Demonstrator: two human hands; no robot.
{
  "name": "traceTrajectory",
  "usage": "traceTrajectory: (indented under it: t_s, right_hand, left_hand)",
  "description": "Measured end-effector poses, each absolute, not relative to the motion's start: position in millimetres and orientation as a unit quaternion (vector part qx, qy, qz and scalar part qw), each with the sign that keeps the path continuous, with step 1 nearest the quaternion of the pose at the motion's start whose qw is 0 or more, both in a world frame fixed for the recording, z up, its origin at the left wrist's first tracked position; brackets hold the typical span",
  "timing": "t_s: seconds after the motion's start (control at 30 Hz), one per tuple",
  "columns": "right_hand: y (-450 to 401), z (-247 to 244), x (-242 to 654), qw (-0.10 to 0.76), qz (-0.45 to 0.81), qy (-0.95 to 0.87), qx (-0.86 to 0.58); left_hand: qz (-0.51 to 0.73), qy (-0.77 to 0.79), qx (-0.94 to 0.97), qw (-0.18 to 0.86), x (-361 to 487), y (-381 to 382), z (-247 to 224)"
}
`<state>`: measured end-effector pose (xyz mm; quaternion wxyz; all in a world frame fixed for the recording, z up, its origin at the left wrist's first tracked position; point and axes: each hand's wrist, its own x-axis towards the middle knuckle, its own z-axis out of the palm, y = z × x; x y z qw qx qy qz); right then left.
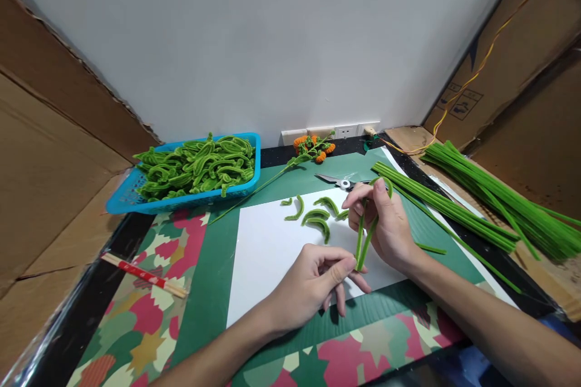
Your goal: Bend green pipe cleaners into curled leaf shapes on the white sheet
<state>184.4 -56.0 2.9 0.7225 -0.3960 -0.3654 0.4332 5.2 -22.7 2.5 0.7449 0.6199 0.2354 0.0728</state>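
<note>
A green pipe cleaner (370, 231), bent into a narrow loop, runs between my two hands above the white sheet (263, 260). My left hand (320, 278) pinches its lower ends between thumb and forefinger. Higher up, my right hand (384, 224) has its fingers closed around the bent top. Several short curled green pieces (315, 214) lie on the sheet just beyond my hands. Behind my right hand rest scissors (340, 182), blades pointing left, their handles partly hidden. One short green piece (431, 248) shows beside my right wrist.
A blue basket (258, 163) heaped with curled green pieces stands back left. An orange-flowered stem (290, 164) leans by it. Green pipe cleaner bundles (445, 205) lie at right. Wrapped chopsticks (143, 275) are at left. Cardboard walls (512, 54) flank the table; a socket strip (345, 131) lines the back.
</note>
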Motion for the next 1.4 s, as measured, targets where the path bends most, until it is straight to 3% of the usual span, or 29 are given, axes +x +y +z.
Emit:
traceTrajectory:
  t_s: [0.9, 1.4]
  right_hand:
    - [-59, -7, 185, 0.667, 0.363, -0.479, -0.44]
    - [-58, -11, 183, 0.678, 0.419, -0.433, -0.422]
  left_hand:
    - [0.067, 0.24, 0.607, 0.755, 6, -21, -4]
    - [0.041, 0.219, 0.618, 0.754, 6, -18, 1]
